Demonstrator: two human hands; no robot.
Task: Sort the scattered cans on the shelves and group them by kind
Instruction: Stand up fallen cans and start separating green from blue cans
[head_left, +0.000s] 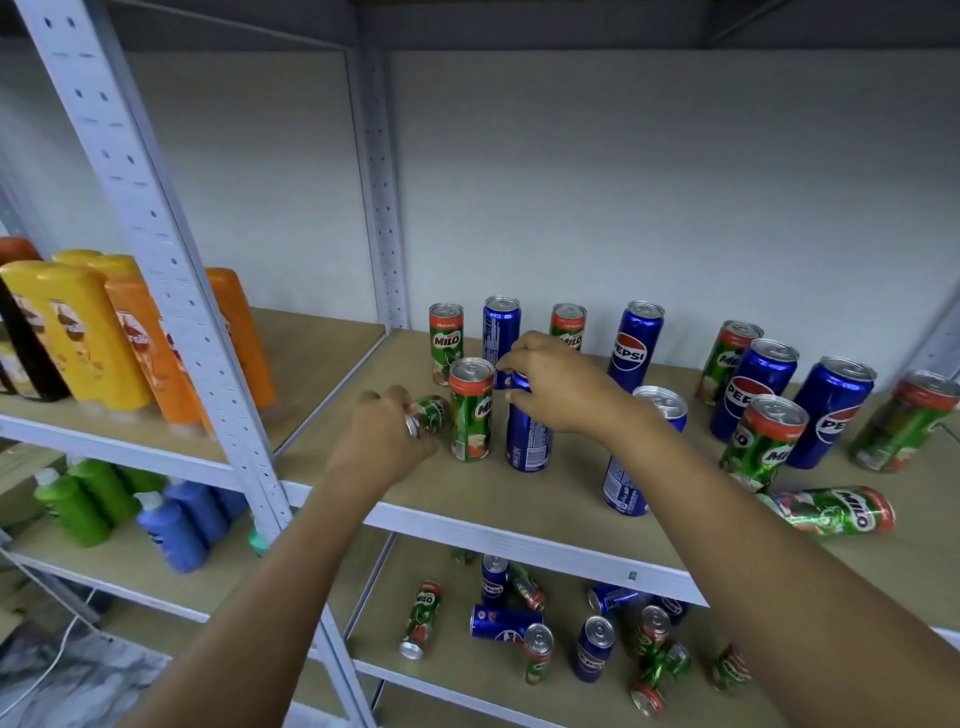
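Fingers of the left hand (382, 441) curl around a tilted Milo can (428, 415), held just left of an upright Milo can (471, 410) on the upper shelf (519, 535). Right hand (558, 384) fingers grip the top of an upright Pepsi can (529, 436). Farther back, mixed cans stand along the wall.

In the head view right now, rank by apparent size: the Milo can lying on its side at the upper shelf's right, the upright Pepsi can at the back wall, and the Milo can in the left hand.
1. Lying Milo can, nearest the camera, which inflates it.
2. Back-wall Pepsi can.
3. Milo can in the left hand, partly covered by the left hand, so unsure.
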